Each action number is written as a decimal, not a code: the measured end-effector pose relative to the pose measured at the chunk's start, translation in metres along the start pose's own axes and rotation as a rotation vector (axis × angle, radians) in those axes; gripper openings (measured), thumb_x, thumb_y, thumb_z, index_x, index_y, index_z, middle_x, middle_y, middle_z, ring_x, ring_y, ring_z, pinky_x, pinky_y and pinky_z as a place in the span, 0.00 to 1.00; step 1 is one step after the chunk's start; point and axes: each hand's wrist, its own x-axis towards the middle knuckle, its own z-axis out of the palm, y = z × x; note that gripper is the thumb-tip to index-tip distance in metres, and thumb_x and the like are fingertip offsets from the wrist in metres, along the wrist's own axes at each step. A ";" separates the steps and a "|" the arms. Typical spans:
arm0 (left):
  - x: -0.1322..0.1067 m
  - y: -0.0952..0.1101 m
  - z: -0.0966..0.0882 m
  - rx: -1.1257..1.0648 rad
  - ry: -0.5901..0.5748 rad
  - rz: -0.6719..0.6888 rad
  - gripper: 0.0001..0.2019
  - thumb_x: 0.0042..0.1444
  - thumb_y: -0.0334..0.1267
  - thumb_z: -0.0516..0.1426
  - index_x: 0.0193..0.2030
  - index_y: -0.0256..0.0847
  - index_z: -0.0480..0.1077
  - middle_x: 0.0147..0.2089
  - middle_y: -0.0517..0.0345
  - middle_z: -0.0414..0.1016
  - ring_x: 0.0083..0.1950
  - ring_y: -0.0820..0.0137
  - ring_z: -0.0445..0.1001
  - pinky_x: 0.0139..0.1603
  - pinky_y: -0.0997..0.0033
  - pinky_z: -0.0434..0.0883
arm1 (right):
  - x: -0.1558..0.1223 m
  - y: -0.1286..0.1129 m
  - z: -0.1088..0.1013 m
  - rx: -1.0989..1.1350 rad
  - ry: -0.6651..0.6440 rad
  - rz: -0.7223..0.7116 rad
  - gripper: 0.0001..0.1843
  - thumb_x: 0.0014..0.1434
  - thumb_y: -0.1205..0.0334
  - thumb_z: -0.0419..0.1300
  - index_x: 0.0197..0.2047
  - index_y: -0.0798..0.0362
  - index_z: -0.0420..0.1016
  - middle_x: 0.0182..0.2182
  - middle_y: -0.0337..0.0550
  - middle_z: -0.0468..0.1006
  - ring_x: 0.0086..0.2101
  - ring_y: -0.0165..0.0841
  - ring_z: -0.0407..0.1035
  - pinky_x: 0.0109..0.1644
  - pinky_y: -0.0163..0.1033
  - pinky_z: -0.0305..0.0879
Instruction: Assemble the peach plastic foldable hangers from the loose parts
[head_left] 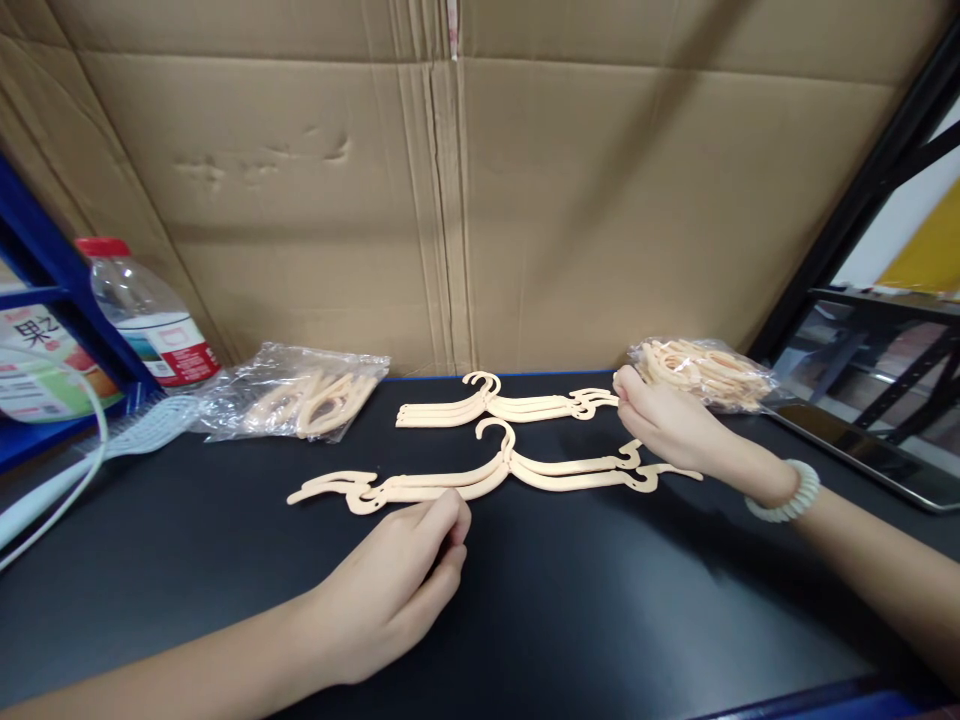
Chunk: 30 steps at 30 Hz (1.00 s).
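Two folding clothes hangers or small stacks of them, cream plastic, lie on the black tabletop. The front hanger stack (442, 490) has hooked end arms swung out at both sides. Behind it, the back hanger stack (450, 412) shows end arms at its right side only. My left hand (397, 590) is closed in a loose fist, knuckles close to the front stack's lower edge; nothing shows in it. My right hand (667, 420) is closed at the right end of the back stack, fingertips at an end arm; the exact grip is partly hidden.
Clear bags of cream hanger parts lie at back left (315, 395) and back right (705, 370). On the left are a pale hairbrush (154, 425), a red-capped bottle (161, 320) and a blue rack (45, 250). A dark tablet-like panel (862, 450) lies right; cardboard (525, 200) stands behind.
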 end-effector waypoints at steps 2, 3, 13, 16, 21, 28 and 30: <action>0.000 0.001 0.000 -0.004 0.016 -0.018 0.06 0.60 0.30 0.44 0.33 0.43 0.55 0.28 0.63 0.63 0.27 0.71 0.60 0.27 0.72 0.58 | 0.001 0.003 0.001 -0.002 0.023 -0.017 0.03 0.60 0.67 0.43 0.34 0.51 0.53 0.25 0.42 0.68 0.28 0.38 0.64 0.30 0.39 0.51; 0.001 0.001 0.000 -0.006 0.016 -0.022 0.06 0.61 0.31 0.44 0.33 0.43 0.55 0.28 0.63 0.63 0.27 0.71 0.60 0.27 0.72 0.58 | 0.001 0.004 0.001 0.000 0.026 -0.024 0.03 0.60 0.67 0.43 0.34 0.51 0.54 0.26 0.43 0.68 0.28 0.38 0.64 0.30 0.39 0.52; 0.001 -0.002 0.002 0.017 -0.035 -0.013 0.04 0.58 0.30 0.48 0.39 0.43 0.58 0.30 0.63 0.63 0.29 0.72 0.63 0.29 0.73 0.62 | 0.006 0.014 0.002 0.175 0.143 -0.017 0.09 0.65 0.64 0.41 0.33 0.50 0.56 0.30 0.45 0.70 0.31 0.37 0.65 0.36 0.40 0.57; 0.001 -0.003 0.003 0.017 -0.051 -0.027 0.05 0.59 0.31 0.48 0.40 0.43 0.59 0.30 0.63 0.64 0.30 0.71 0.65 0.30 0.73 0.62 | 0.013 0.030 0.004 0.114 0.220 -0.038 0.15 0.67 0.57 0.42 0.29 0.50 0.59 0.29 0.46 0.70 0.34 0.40 0.64 0.38 0.42 0.58; 0.001 -0.003 0.004 0.015 -0.046 -0.062 0.05 0.59 0.32 0.48 0.41 0.44 0.60 0.31 0.62 0.65 0.31 0.71 0.66 0.31 0.72 0.63 | 0.021 0.058 0.011 0.050 0.291 0.000 0.13 0.63 0.61 0.47 0.29 0.52 0.68 0.29 0.47 0.73 0.36 0.41 0.66 0.41 0.43 0.60; 0.000 -0.005 0.003 0.022 -0.069 -0.059 0.06 0.59 0.33 0.48 0.42 0.44 0.61 0.31 0.62 0.65 0.31 0.70 0.67 0.32 0.72 0.64 | 0.019 0.081 0.021 -0.235 0.084 -0.162 0.14 0.60 0.68 0.50 0.36 0.51 0.78 0.41 0.48 0.78 0.48 0.47 0.63 0.53 0.52 0.55; -0.001 -0.004 0.004 0.017 -0.069 -0.055 0.06 0.59 0.33 0.48 0.42 0.44 0.61 0.31 0.62 0.65 0.31 0.70 0.67 0.32 0.72 0.64 | 0.018 0.085 0.022 -0.295 0.054 -0.200 0.13 0.59 0.67 0.52 0.34 0.51 0.78 0.43 0.47 0.78 0.52 0.49 0.61 0.57 0.56 0.50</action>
